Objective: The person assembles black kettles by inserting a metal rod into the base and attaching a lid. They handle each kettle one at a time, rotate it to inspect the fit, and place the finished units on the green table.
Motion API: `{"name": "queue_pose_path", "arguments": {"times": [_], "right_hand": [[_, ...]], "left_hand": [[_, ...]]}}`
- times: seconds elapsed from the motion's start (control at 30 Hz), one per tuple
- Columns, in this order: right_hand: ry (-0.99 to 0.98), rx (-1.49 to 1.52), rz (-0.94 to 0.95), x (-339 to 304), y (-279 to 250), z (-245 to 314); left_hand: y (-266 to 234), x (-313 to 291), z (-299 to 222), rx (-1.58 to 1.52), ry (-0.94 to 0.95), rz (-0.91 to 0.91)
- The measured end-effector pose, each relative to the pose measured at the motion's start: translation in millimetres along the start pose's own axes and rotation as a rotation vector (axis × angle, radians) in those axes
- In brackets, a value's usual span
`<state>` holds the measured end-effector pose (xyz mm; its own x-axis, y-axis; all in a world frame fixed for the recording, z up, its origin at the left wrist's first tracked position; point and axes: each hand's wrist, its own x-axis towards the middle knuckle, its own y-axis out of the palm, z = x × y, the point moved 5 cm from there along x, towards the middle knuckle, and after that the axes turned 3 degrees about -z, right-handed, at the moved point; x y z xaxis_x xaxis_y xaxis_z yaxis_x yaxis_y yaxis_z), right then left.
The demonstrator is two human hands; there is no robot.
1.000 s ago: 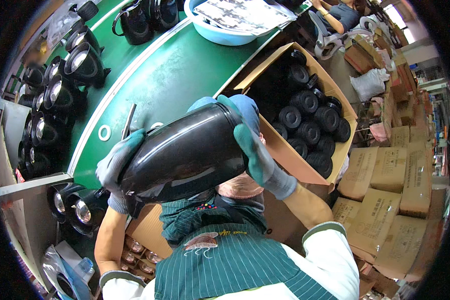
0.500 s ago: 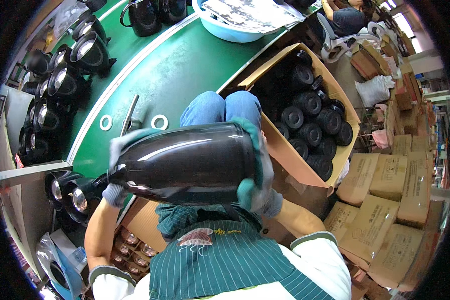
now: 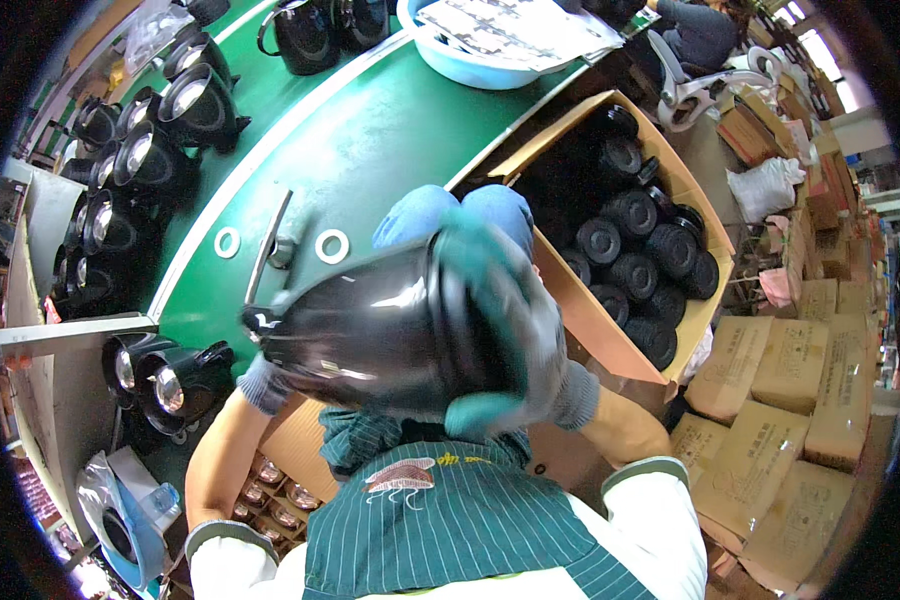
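A glossy black thermos jug [image 3: 360, 330] lies sideways above my lap, its spout end to the left and its wide end to the right. My right hand [image 3: 510, 330], in a teal and grey glove, wraps round the wide end and is blurred by motion. At the spout end my left hand [image 3: 265, 385] supports the jug from below; its fingers are mostly hidden behind the body. Just beyond, on the green tabletop [image 3: 390, 130], are a metal rod [image 3: 268, 245], a white ring [image 3: 227, 242] and another white ring [image 3: 332, 246].
Several black jugs [image 3: 150, 160] with shiny openings stand at the left. An open carton [image 3: 715, 285] of round black parts sits right of my knees. A blue basin [image 3: 470, 68] holds patterned sheets at the back. Sealed cartons [image 3: 760, 430] are stacked at the right; a person sits far right.
The jug's wide end has turned and looks foreshortened. My right hand has moved further over it. My left hand's fingers no longer show on the jug's upper side.
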<state>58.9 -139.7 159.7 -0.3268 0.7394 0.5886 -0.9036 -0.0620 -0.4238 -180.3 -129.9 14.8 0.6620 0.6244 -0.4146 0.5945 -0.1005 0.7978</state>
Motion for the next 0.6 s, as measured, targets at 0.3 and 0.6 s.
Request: {"name": "queue_pose_path", "arguments": {"times": [0.3,0.6], "right_hand": [[0.191,0.303,-0.023,-89.0,40.3,-115.6],[0.076,0.136,-0.16,-42.8,34.1,-48.6]], "left_hand": [[95.3,-63.4,-73.9,1.797,1.362,-0.219],[70.8,-58.9,-76.5,1.659,1.367,-0.293]]}}
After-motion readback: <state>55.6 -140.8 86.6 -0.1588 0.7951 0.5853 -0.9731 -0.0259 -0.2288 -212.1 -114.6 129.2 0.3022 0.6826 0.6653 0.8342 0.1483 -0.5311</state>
